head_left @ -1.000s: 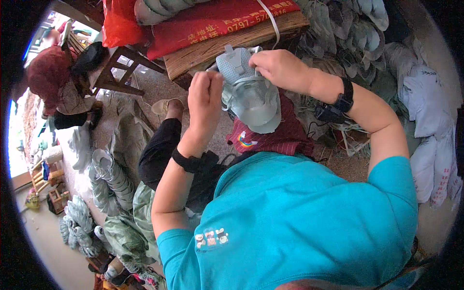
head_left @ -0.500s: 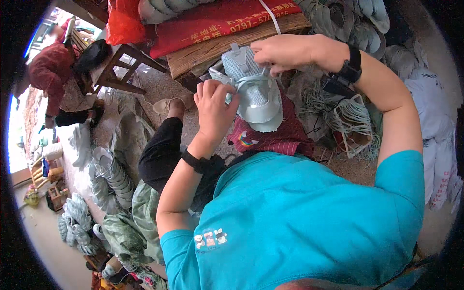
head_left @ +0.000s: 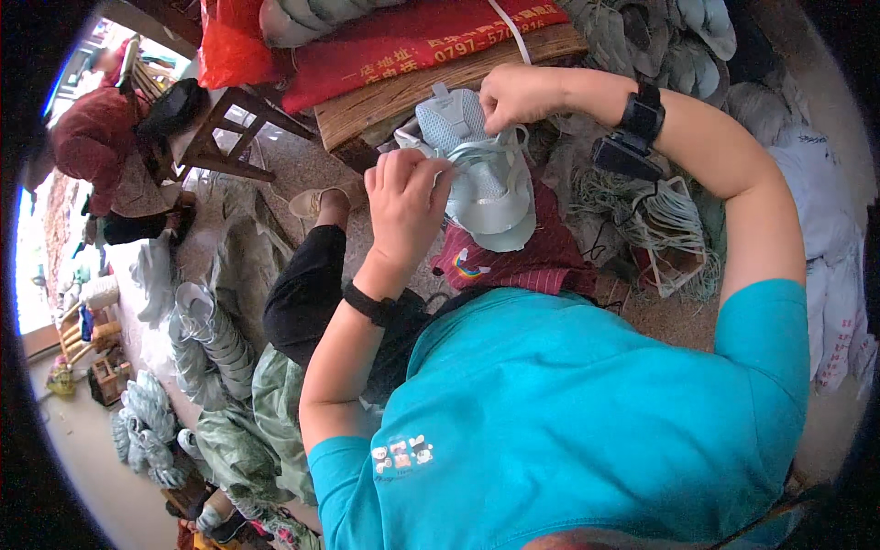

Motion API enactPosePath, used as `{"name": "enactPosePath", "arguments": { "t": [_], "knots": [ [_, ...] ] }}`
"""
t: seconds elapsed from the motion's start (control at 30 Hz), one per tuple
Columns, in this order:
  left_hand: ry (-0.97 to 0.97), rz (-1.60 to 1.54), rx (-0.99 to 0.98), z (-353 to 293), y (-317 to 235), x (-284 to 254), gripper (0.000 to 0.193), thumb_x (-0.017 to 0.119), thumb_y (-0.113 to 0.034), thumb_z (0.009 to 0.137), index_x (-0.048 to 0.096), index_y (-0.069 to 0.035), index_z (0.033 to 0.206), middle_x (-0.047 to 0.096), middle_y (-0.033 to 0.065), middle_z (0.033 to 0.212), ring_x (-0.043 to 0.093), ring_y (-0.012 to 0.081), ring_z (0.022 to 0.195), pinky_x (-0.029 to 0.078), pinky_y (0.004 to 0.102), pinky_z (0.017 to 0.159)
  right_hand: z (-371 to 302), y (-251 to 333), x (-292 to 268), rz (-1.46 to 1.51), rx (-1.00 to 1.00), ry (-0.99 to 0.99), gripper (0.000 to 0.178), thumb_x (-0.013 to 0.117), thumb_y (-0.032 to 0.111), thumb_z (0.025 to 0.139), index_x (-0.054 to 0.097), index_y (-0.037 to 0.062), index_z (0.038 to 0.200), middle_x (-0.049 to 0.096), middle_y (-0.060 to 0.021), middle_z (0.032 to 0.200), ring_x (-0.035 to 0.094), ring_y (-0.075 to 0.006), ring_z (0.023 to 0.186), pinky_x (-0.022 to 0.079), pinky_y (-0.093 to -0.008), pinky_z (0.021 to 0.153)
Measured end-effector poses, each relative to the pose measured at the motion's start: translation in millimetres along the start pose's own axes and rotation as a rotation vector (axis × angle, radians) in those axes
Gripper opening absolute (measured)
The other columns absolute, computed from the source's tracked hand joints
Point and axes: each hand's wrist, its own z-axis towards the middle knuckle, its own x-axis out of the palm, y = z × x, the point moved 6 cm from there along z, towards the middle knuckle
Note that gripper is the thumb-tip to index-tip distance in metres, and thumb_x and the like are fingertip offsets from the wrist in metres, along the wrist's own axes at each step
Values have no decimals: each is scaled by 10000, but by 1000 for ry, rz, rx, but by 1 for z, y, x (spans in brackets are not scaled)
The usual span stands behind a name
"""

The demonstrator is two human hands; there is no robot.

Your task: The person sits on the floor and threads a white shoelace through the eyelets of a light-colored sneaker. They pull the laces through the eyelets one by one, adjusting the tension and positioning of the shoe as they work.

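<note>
A pale grey-green shoe point(head_left: 490, 206) with a mesh tongue point(head_left: 449, 119) lies in front of me, its rounded toe toward my body. Across its opening runs a thin pale shoelace point(head_left: 472, 147). My left hand point(head_left: 403, 202) is closed at the shoe's left edge, thumb and fingers pinched where the lace reaches them; its fingertips are partly hidden. Over the right side of the tongue, my right hand point(head_left: 518, 96) pinches the lace, and a loose loop point(head_left: 524, 136) hangs by it. Beneath the toe is dark red striped cloth point(head_left: 559, 243) with a rainbow patch.
A wooden bench point(head_left: 367, 115) with a red printed cloth point(head_left: 394, 60) stands just beyond the shoe. To the right are a rack of pale laces point(head_left: 674, 238) and white sacks point(head_left: 825, 247). Stacked shoes point(head_left: 215, 339) stand on the left. A person in dark red point(head_left: 96, 137) sits farther left.
My right hand has drawn its fingers together into a pinch near the tongue, and a lace loop now stands out beside it. My left hand has shifted slightly, staying at the shoe's left edge.
</note>
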Motion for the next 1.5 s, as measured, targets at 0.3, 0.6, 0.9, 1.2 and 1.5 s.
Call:
{"name": "enactPosePath", "arguments": {
  "t": [0.3,0.6,0.9,1.2,1.5],
  "knots": [
    [54,-189,-141,3,12,11,148,715,-73,743,644,-75,873,538,95,889,571,281,790,468,388,687,-26,26,-10,965,-69,-81,211,585,255,958,597,59,879,540,17,677,490,-33,503,393,-212,451],
    [110,-120,7,17,9,14,183,700,-51,698,585,-50,841,509,121,880,576,311,794,493,394,687,-37,36,12,-45,-380,-219,157,658,59,747,557,26,863,542,-112,851,573,-268,832,467,-376,720],
    [-11,84,125,7,9,17,227,710,-59,680,573,-72,860,524,99,891,583,282,796,494,377,676,-40,42,10,42,-337,-440,140,630,64,763,559,21,876,554,-124,849,585,-286,783,472,-386,685],
    [18,-145,-65,-18,23,21,200,693,-32,741,565,-67,891,573,92,891,592,256,683,494,345,585,-40,32,15,73,-390,-235,153,628,23,755,545,16,884,524,-96,832,549,-244,738,453,-344,664],
    [-11,-445,-394,-9,18,27,180,669,-3,785,549,-38,914,577,91,822,552,184,579,474,301,550,-61,43,29,-180,-520,-706,215,620,29,760,560,27,966,532,-99,813,562,-280,708,482,-370,645]
  ]
}}
